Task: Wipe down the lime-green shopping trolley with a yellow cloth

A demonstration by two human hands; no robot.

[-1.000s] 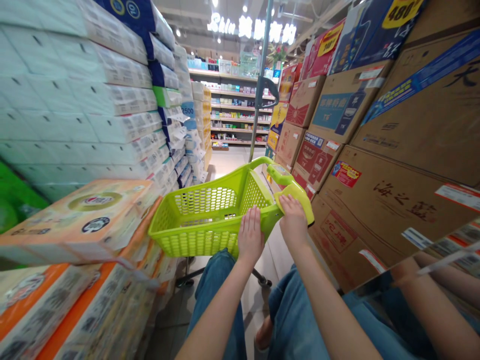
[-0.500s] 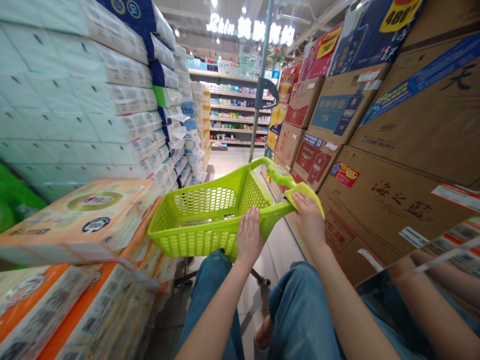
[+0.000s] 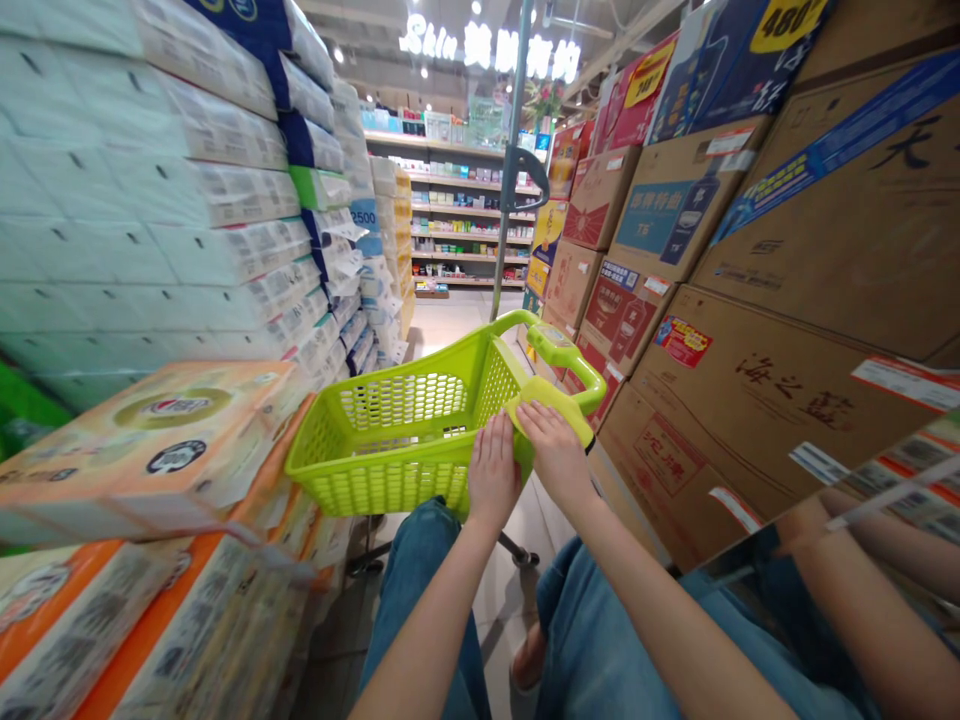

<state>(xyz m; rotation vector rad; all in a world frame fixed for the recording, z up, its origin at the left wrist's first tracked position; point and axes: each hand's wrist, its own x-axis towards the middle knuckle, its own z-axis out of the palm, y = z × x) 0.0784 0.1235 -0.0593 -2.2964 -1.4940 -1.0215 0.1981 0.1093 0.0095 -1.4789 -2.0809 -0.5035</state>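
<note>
A lime-green shopping cart (image 3: 390, 478) with a perforated basket stands before my knees, its handle (image 3: 594, 378) to the right. My left hand (image 3: 493, 478) is closed over the near rim of the basket, fingers together and pointing inward. Close beside it, my right hand (image 3: 553, 445) presses a yellow cloth (image 3: 571, 412) on the cart's side near the corner where the handle begins. Part of the cloth is covered by the fingers. The inside of the basket shows a bare green floor.
Stacked tissue packs (image 3: 112, 220) rise on the left, with orange packs (image 3: 142, 420) lower and against the cart. Cardboard cartons (image 3: 810, 370) line the right side. A grey pole (image 3: 504, 230) stands behind the cart. Stocked shelves (image 3: 465, 210) are at the far end.
My right hand has slid the yellow cloth from the handle leftward along the cart's side, close to my left hand. The left hand stays on the rim. The view has shifted slightly.
</note>
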